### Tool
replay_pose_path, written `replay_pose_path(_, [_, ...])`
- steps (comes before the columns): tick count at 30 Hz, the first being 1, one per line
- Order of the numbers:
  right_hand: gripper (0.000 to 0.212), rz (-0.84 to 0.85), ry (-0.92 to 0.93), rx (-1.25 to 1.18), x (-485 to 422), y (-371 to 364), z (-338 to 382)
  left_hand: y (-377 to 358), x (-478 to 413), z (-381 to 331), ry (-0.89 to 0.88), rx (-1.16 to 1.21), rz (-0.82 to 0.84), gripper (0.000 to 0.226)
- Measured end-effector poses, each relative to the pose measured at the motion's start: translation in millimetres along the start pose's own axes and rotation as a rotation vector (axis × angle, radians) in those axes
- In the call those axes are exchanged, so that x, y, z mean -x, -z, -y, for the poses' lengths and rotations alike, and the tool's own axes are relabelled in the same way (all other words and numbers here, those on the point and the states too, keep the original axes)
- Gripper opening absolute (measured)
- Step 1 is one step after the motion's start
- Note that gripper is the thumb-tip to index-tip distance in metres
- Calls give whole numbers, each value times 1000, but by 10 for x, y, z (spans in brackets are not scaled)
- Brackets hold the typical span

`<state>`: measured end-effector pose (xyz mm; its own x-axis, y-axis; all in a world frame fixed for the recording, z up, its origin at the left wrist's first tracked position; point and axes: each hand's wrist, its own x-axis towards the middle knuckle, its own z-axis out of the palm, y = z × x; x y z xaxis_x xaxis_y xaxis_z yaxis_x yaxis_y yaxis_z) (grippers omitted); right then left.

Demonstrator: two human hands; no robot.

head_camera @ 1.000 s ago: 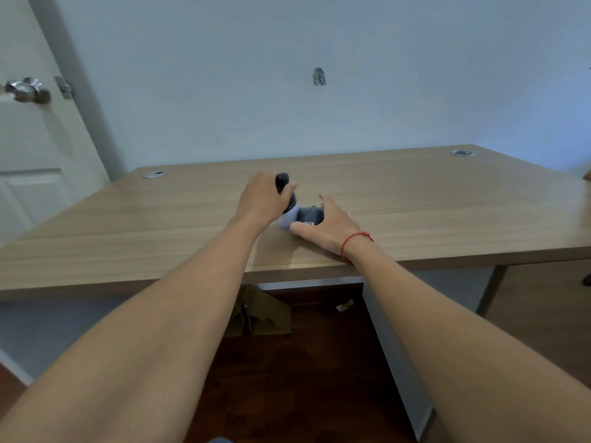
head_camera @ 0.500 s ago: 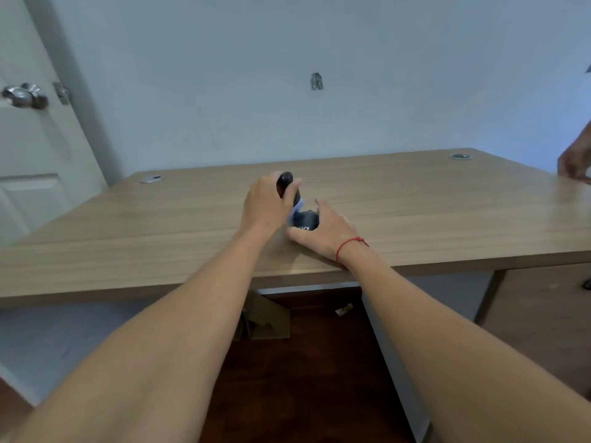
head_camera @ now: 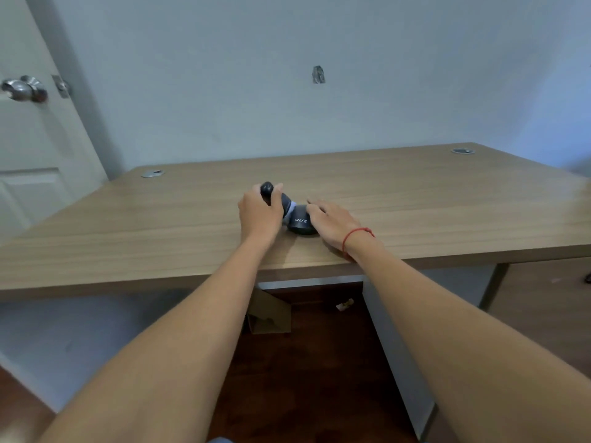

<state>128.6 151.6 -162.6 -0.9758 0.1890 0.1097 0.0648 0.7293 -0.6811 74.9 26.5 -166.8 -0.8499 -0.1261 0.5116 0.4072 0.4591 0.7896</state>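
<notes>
**A:** What could go wrong from here?

**B:** The dark gadget (head_camera: 295, 219) is leaning. Its handle (head_camera: 267, 188) tilts toward the left edge of the desk (head_camera: 447, 203), while the base (head_camera: 302, 225) sits on the wood. The left hand (head_camera: 260, 214) is wrapped round the handle, thumb up beside the rounded tip. If it pulls or twists harder than the other hand can resist, I'd expect the base to skid or tip.

**A:** Isn't the right hand gripping it?

**B:** Not really. The right hand (head_camera: 332, 220) lies against the right side of the base with its fingers mostly straight, so it steadies the base without clasping it. The desktop looks smooth. The gadget also stands near the front edge, about midway along it, so a slip toward the person could take it over the edge.

**A:** How does the gadget look?

**B:** It is black to dark grey, with a squat domed base lettered "WISE" in white. There's a pale band where the handle meets the base. The left hand covers most of that joint, so I can't tell how the two parts connect.
</notes>
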Motion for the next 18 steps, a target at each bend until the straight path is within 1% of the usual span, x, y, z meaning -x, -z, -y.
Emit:
replay_pose_path(3, [45, -11, 24, 41, -47, -20, -5, 25, 41, -4, -9, 67, -42, 32])
replay_pose_path(5, [45, -17, 1, 60, -68, -32, -4, 62, 63, -57, -31, 132, -80, 33])
replay_pose_path(7, [45, -34, -13, 65, -79, -47, -9, 72, 69, -53, -48, 123, -113, 36])
replay_pose_path(9, [45, -39, -4, 69, -76, -62, -16, 59, 70, -19, -25, 57, -115, 37])
replay_pose_path(11, [44, -40, 5, 72, -71, -68, -23, 57, 69, -6, -4, 35, -72, 37])
replay_pose_path(13, [42, -35, 8, 53, -81, -61, -31, 73, 64, -17, 1, 94, -51, 42])
replay_pose_path(15, [36, -40, 11, 36, -107, -55, -41, 100, 60, -47, 55, 205, -90, 43])
replay_pose_path(16, [34, -41, 7, 33, -110, -54, -46, 99, 59, -44, 74, 212, -108, 42])
replay_pose_path(18, [33, -46, 3, 29, -128, -69, -60, 107, 91, -63, 75, 139, -112, 41])
